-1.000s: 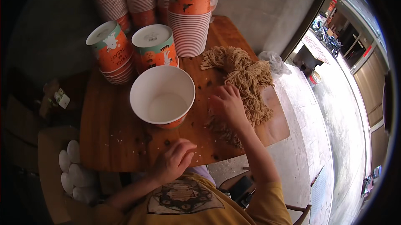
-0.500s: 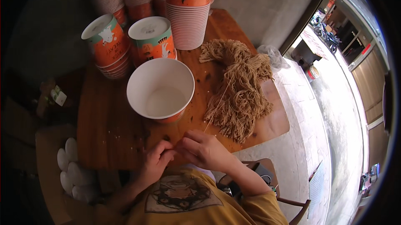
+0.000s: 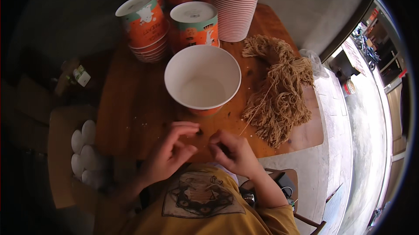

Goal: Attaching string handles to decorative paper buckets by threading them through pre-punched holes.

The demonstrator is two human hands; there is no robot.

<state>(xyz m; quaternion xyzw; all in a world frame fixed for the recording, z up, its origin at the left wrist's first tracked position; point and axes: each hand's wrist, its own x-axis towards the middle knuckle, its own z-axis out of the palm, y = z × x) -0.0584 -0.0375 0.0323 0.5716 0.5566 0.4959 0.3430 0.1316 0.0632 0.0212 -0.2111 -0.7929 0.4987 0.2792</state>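
A large white-lined paper bucket [image 3: 203, 78] stands mouth up on the wooden table, with nothing seen inside. My left hand [image 3: 172, 152] is raised at the table's near edge, fingers and thumb apart and holding nothing. To its right, my right hand [image 3: 235, 151] is curled, with thumb and fingertips drawn together; whatever is in them is hidden. A thin strand runs from the tan bundle of strings [image 3: 279, 100] toward the back of this hand. That bundle lies in a loose heap right of the bucket.
Behind stand upside-down orange buckets [image 3: 194, 25], another small stack [image 3: 146, 28] and a tall stack [image 3: 235, 12]. A crumpled clear bag [image 3: 313, 63] sits past the strings. At lower left a cardboard box [image 3: 61, 156] holds white rounded objects [image 3: 89, 156]. A chair [image 3: 290, 182] stands at right.
My hands, together before, have come apart, and the left one has opened. The whole view has shifted, so the table and bucket appear farther right and higher.
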